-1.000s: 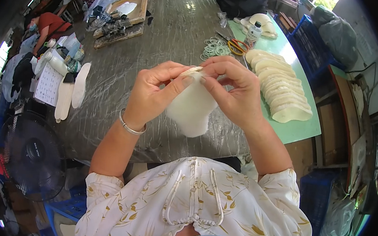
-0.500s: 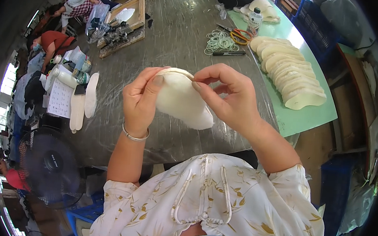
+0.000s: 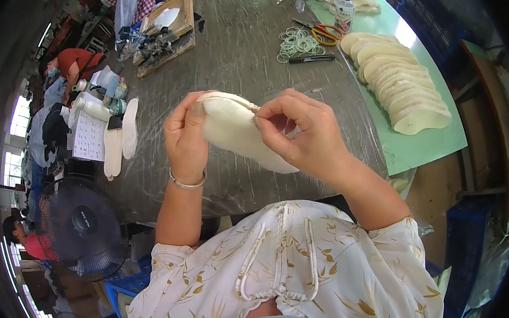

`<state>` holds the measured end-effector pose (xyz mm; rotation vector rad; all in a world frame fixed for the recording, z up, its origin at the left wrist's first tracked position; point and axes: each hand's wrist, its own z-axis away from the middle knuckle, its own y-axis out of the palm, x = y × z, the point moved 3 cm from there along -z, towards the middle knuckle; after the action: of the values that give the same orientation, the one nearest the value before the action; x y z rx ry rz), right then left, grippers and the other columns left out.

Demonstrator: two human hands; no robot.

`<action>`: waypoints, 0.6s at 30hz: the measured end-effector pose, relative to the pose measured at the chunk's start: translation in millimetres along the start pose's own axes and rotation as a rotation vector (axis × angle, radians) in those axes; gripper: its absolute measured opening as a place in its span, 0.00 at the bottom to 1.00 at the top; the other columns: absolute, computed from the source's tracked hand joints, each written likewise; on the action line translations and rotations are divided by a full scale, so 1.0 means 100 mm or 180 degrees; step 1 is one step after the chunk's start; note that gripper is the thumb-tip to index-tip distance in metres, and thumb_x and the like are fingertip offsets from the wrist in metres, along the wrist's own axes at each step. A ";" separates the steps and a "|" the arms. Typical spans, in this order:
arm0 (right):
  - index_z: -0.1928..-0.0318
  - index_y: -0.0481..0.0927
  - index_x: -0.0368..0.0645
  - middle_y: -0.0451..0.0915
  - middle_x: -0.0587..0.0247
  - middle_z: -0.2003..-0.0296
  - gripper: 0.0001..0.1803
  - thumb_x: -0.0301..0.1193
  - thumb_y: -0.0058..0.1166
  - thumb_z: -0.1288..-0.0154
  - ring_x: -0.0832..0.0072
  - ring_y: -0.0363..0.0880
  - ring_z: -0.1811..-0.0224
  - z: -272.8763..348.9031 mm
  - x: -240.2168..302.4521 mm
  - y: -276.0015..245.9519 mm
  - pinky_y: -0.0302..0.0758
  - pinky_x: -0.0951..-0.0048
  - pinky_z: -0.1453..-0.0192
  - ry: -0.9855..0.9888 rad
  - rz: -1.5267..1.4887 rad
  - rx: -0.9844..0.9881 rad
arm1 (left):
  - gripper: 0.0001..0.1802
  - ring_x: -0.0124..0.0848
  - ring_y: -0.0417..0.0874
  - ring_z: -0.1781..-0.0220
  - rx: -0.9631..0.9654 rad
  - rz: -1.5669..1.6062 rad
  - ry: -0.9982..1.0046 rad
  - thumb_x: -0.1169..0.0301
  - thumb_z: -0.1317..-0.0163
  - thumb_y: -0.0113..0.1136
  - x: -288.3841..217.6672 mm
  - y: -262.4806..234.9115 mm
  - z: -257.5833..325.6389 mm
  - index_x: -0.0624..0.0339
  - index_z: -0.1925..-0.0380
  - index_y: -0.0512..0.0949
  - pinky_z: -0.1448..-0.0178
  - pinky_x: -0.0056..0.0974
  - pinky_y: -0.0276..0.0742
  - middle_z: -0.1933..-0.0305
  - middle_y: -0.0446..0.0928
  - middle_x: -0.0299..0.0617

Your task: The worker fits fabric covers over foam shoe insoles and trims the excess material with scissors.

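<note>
Left hand grips the fleecy pad at left, right hand pinches its far edge; looks soft, light, best edge-held

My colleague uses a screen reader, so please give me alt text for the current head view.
A bare left hand holds a fuzzy white pad above a dark table while the right hand pinches its edge. Overlapping cream pieces lie on a green board to the right.

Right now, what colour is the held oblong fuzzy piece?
The fuzzy piece is creamy white, head view.
</note>
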<state>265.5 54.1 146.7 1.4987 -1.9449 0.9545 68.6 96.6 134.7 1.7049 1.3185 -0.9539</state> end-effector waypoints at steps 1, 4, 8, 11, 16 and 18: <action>0.69 0.81 0.37 0.80 0.60 0.73 0.05 0.26 0.62 0.46 0.73 0.81 0.75 0.00 0.00 0.00 0.78 0.74 0.70 0.0014 -0.0008 0.0001 | 0.17 0.28 0.80 0.55 0.0007 0.0023 -0.0008 0.66 0.30 0.52 0.01 -0.02 0.00 0.71 0.53 0.76 0.49 0.32 0.74 0.56 0.80 0.44; 0.70 0.81 0.38 0.80 0.60 0.73 0.07 0.28 0.63 0.46 0.73 0.80 0.75 0.00 0.01 -0.01 0.78 0.74 0.70 0.0085 0.0237 0.0108 | 0.17 0.32 0.80 0.53 -0.0045 0.0130 0.0019 0.65 0.29 0.50 0.03 -0.03 0.01 0.70 0.52 0.74 0.46 0.37 0.75 0.54 0.79 0.46; 0.70 0.82 0.38 0.79 0.61 0.73 0.06 0.28 0.64 0.47 0.73 0.80 0.74 0.05 -0.08 0.01 0.78 0.74 0.70 0.0478 0.0152 0.0291 | 0.16 0.33 0.80 0.52 -0.0096 0.0338 0.0128 0.65 0.28 0.49 0.05 -0.03 0.00 0.69 0.52 0.74 0.46 0.38 0.76 0.53 0.78 0.46; 0.70 0.81 0.37 0.79 0.59 0.71 0.05 0.25 0.62 0.47 0.72 0.81 0.73 0.06 -0.07 0.02 0.78 0.73 0.69 0.0152 -0.0021 0.0097 | 0.16 0.33 0.80 0.52 -0.0044 0.0386 0.0141 0.66 0.28 0.48 0.10 -0.07 0.02 0.68 0.51 0.73 0.45 0.38 0.76 0.53 0.78 0.46; 0.70 0.79 0.37 0.79 0.58 0.64 0.04 0.23 0.61 0.47 0.71 0.80 0.71 0.06 -0.01 0.02 0.78 0.74 0.69 -0.0257 0.0045 -0.0171 | 0.15 0.33 0.80 0.53 -0.0024 0.0564 0.0170 0.66 0.28 0.47 0.12 -0.07 0.04 0.68 0.52 0.73 0.46 0.39 0.76 0.54 0.78 0.46; 0.70 0.79 0.36 0.80 0.58 0.65 0.04 0.21 0.61 0.47 0.72 0.80 0.71 0.08 -0.05 0.05 0.78 0.76 0.70 -0.0304 -0.0080 -0.0281 | 0.15 0.33 0.80 0.53 0.0010 0.0559 0.0184 0.66 0.28 0.47 0.12 -0.05 0.05 0.68 0.52 0.73 0.46 0.38 0.76 0.54 0.78 0.45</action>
<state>262.5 51.3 137.3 1.5403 -2.0027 0.7889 65.5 98.1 121.1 1.8291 1.1816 -0.8114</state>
